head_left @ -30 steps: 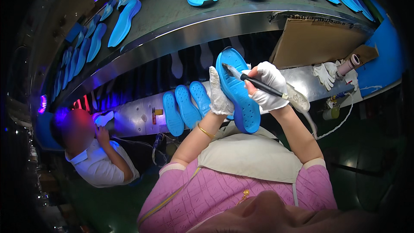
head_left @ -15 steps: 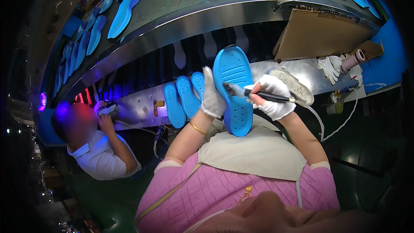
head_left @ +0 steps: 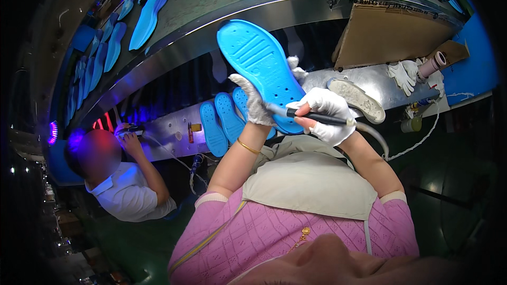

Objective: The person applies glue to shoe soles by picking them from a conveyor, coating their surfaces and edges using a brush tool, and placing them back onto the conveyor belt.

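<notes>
Head view, looking down past your pink knitted top: the biggest thing is the long grey conveyor belt (head_left: 211, 0) curving across the top, carrying a row of flat blue shoe soles; I count about eleven on it, though the far ones at the left blur together. Below it runs the steel worktop (head_left: 369, 82), with one brown cardboard sheet (head_left: 388, 34) leaning over its right part.

You hold one bright blue ribbed shoe sole (head_left: 261, 68) up in front of you, tread side facing the camera, toe pointing up and left. Your left hand (head_left: 253, 105), in a white glove, is closed around its lower edge from behind. Your right hand (head_left: 327, 113), also gloved white, is clamped on one black pen-shaped tool (head_left: 311, 116), whose tip touches the sole near its heel; a grey cable runs off from the tool's back end.

Three more blue soles (head_left: 216, 126) lie side by side on the worktop behind your left wrist. One pale grey sole (head_left: 356, 97) lies just right of your right hand. One spare pair of white gloves (head_left: 401, 74) sits near a pinkish roll (head_left: 432, 65).

At lower left, one other person in a white shirt (head_left: 129, 195) is at work under violet light.
</notes>
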`<state>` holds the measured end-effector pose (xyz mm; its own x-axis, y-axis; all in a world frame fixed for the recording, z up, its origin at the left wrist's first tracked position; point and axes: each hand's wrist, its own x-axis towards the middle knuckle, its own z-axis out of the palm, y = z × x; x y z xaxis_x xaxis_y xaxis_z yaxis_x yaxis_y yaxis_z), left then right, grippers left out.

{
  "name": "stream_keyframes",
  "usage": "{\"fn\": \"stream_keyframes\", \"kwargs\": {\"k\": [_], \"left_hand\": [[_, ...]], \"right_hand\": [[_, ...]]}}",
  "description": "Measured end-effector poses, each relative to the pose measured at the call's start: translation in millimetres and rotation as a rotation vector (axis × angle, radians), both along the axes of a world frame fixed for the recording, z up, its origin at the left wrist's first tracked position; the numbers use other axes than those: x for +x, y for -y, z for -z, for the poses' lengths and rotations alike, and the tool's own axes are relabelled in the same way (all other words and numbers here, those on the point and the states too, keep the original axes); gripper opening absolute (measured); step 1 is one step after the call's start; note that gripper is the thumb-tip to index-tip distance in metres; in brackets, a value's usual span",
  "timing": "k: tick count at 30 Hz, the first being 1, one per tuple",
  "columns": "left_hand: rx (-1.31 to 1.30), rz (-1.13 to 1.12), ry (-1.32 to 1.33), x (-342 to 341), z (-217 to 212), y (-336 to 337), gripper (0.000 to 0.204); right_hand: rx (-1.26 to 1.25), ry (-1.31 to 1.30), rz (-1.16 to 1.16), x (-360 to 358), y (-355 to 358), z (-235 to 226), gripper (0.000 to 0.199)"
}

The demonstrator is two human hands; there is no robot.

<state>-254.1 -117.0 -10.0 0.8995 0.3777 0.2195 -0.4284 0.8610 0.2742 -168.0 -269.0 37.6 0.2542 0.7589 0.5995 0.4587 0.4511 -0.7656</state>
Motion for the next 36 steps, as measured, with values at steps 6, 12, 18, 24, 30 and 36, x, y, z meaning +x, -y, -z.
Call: {"fn": "stream_keyframes", "kwargs": {"k": [6, 12, 18, 24, 30, 36], "left_hand": [[0.018, -0.122, 0.029, 5, -27, -7, 0.121], [0.019, 0.000, 0.402, 12, -19, -28, 0.123], [0.178, -0.029, 0.378, 9, -16, -34, 0.121], [0.470, -0.028, 0.227, 5, -24, -40, 0.127], [0.821, -0.117, -0.129, 5, -43, -42, 0.123], [0.952, 0.038, -0.371, 12, -39, -58, 0.111]], "right_hand": [[0.007, -0.135, 0.008, -1, -4, 9, 0.014], [-0.141, -0.854, -0.179, 3, 3, 20, 0.015], [-0.208, -0.458, -0.145, 1, 3, 28, 0.012], [-0.179, -0.775, -0.118, 10, 3, 20, 0.015], [-0.175, -0.024, -0.061, 20, -2, 21, 0.013], [-0.451, -0.643, -0.359, 32, 0, 6, 0.017]]}}
